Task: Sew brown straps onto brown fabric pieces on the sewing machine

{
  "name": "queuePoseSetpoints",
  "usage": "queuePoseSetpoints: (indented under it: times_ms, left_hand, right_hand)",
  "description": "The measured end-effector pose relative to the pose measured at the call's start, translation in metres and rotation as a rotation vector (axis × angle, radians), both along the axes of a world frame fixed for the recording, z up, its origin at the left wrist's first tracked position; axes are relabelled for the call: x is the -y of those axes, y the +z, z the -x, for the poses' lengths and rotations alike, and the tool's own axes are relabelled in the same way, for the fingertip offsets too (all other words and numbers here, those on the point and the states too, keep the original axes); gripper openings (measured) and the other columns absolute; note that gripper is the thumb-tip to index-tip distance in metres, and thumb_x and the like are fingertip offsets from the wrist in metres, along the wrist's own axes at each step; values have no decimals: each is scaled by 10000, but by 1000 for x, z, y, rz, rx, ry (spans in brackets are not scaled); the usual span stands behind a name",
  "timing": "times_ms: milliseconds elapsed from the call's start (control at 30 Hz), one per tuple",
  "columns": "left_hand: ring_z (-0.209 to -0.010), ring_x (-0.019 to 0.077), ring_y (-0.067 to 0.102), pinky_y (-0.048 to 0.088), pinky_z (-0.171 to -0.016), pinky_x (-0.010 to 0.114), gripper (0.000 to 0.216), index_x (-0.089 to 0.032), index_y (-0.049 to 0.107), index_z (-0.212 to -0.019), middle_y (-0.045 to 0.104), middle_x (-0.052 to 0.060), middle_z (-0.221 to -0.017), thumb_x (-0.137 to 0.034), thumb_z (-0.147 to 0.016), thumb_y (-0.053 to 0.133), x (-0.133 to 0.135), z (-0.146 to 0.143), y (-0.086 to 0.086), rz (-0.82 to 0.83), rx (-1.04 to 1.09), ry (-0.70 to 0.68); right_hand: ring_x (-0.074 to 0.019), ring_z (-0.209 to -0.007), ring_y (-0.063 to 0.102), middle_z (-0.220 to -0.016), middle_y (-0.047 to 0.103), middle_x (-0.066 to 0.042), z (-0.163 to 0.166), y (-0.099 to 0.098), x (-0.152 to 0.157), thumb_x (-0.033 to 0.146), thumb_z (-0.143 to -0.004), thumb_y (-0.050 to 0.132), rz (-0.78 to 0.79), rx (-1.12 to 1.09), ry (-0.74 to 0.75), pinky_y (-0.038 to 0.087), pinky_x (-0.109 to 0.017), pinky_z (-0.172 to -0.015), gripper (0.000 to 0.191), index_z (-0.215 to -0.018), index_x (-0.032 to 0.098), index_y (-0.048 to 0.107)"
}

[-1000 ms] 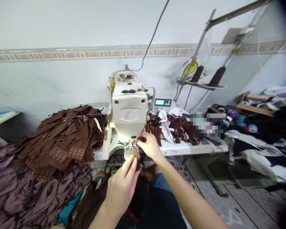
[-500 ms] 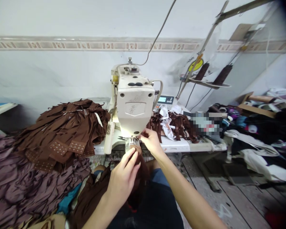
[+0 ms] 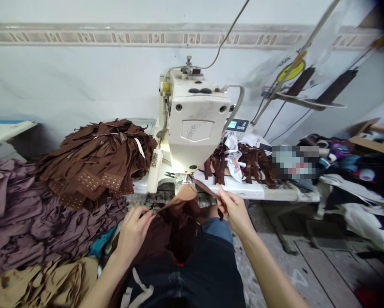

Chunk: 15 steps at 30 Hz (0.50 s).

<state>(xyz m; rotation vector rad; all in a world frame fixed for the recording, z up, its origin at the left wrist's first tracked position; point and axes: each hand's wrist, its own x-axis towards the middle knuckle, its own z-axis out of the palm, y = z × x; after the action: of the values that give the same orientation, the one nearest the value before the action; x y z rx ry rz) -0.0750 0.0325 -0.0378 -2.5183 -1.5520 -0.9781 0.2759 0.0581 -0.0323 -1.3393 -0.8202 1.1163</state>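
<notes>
A white sewing machine [image 3: 195, 124] stands in front of me, its lamp lit over the needle area. Brown fabric [image 3: 179, 214] runs from under the presser foot down over my lap. My left hand [image 3: 136, 229] pinches the left edge of this fabric, a little below the table edge. To the right, my right hand [image 3: 232, 207] is closed on a narrow brown strap [image 3: 208, 187], which stretches from the needle area to my fingers. The strap's loose end dangles below that hand. Fabric and machine head hide the needle point.
A heap of brown garment pieces [image 3: 98, 158] with hook rows lies left of the machine. Mauve fabric [image 3: 15, 231] and tan fabric [image 3: 44, 282] are piled lower left. Brown straps and white ribbon [image 3: 233, 160] lie right. Dark thread cones [image 3: 336, 87] stand on a rack.
Both hands have moved away from the needle area, the left down and left, the right down and right. The strap now stretches out from the machine. The view has shifted.
</notes>
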Motion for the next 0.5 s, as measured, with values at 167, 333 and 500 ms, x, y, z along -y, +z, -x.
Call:
queuePoseSetpoints:
  times_ms: [167,333,500]
  left_hand:
    - [-771,260,682,499,-686,339,287,-180,823,-1104,727,97,-805,-295,-1072,561,-13,-8,5,-33,-173,230]
    - [-753,212,768,582,-698,306,376,-182,771,-1307,841,115,-1051,-316,-1086,498,-25,-22,3,165,207,200]
    - [-1174,262,762,626,-983,374,451,-187,759,-1341,777,123,-1352,-459,-990,673,-12,-50,14,463,857,66]
  right_hand:
    - [-97,-424,445,-531,563,23,7,34,18,678,-856,806,-50,95,192,313,-223,-415,530,-708,181,696]
    - [-106,-397,456,-560,644,-8,9,82,53,576,-894,812,-169,216,425,325,-247,-399,409,-739,199,779]
    - [-156,-495,581,-561,687,-11,13,98,68,458,-956,786,-247,402,801,444,-271,-506,337,-706,233,809]
